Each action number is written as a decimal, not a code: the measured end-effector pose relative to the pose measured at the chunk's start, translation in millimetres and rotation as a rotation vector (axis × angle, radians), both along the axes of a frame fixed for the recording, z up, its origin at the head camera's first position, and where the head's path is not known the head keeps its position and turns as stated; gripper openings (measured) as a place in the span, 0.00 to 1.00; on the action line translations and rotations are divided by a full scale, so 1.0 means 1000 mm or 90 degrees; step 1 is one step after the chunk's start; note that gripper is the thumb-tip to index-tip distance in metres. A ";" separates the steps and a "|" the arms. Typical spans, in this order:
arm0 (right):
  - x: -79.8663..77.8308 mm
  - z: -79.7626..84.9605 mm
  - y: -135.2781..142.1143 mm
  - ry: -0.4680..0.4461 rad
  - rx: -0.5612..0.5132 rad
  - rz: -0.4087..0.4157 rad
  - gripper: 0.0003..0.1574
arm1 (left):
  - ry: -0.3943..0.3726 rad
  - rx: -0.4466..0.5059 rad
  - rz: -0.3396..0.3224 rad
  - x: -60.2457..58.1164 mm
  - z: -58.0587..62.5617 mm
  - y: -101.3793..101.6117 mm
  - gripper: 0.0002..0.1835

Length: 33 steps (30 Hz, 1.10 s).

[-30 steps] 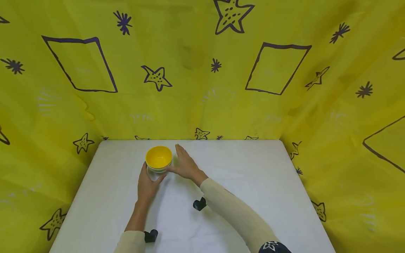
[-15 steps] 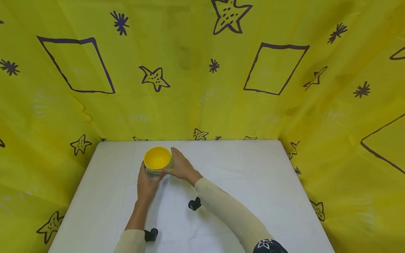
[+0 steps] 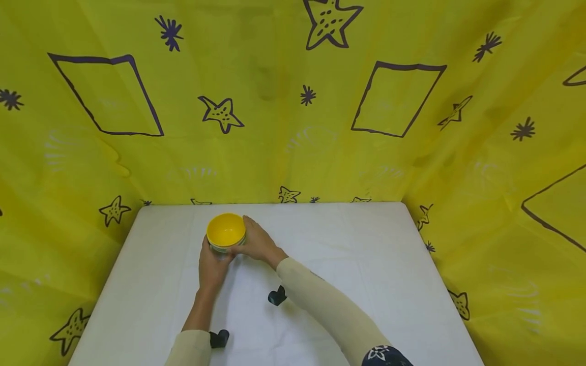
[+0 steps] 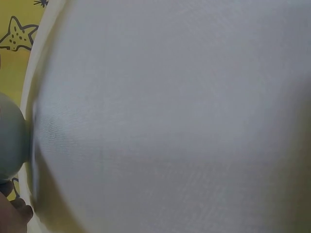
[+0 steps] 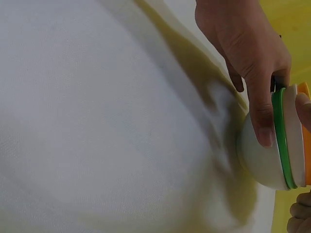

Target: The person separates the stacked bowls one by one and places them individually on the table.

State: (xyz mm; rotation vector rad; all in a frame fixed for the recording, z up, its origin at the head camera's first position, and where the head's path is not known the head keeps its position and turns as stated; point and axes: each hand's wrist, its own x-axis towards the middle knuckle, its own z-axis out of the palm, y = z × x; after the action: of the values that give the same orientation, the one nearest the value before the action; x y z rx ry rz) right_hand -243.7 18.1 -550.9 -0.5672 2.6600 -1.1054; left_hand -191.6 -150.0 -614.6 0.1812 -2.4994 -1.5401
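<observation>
Grip: clamped with left hand (image 3: 213, 268) and right hand (image 3: 259, 241) round 1 bowl stack (image 5: 284, 149), yellow bowl (image 3: 226, 230) uppermost; held near far edge of white surface (image 3: 348, 244).

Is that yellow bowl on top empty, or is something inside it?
Empty: the head view looks down into the yellow bowl, and only its bare yellow inside shows.

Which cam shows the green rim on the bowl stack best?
Right wrist: the green rim of the bowl stack runs there as a clear side-on band. The head view gives only thin greenish edges under the yellow bowl. Left wrist catches just a pale bowl side at its left edge, no green.
</observation>
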 end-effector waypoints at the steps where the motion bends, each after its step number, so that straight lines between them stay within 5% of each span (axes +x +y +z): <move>1: 0.000 0.000 0.000 0.001 -0.005 -0.002 0.67 | 0.003 0.001 0.002 0.000 0.000 0.000 0.55; 17: -0.003 0.001 -0.006 -0.020 -0.106 -0.023 0.55 | -0.008 -0.009 0.013 -0.001 0.002 0.002 0.52; 28: -0.003 0.010 -0.012 -0.025 -0.076 -0.043 0.62 | -0.023 -0.012 0.001 -0.001 0.002 0.000 0.51; 33: -0.004 0.011 -0.014 -0.015 -0.083 -0.035 0.54 | -0.029 -0.020 0.013 -0.002 0.002 -0.002 0.52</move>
State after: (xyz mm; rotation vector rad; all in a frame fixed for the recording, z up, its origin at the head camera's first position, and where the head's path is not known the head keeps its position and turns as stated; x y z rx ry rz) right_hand -247.4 4.2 -540.0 -0.5032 2.6110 -1.3011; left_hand -194.1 -151.7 -612.9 0.2396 -2.5469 -1.5042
